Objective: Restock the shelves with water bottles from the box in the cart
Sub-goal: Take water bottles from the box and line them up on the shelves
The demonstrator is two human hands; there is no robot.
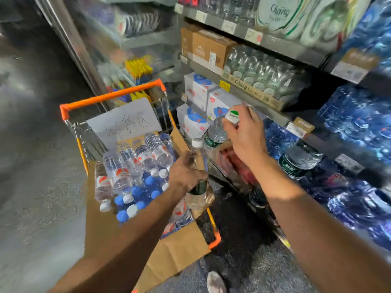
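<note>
while both hands carry a bottle, the step in hand is shelving. head view: right hand (245,134) curls round the cap end of a green-label bottle (214,134), tilted toward the shelf (262,106). left hand (186,172) grips a second bottle (197,180) by its middle, upright, over the cart (110,98). box (175,248) in the cart holds many more bottles. next move, i judge: slot the right one in beside a green-label bottle (300,159) already there. blue packs (359,121) crowd the shelves; white boxes (201,89) sit behind.
</note>
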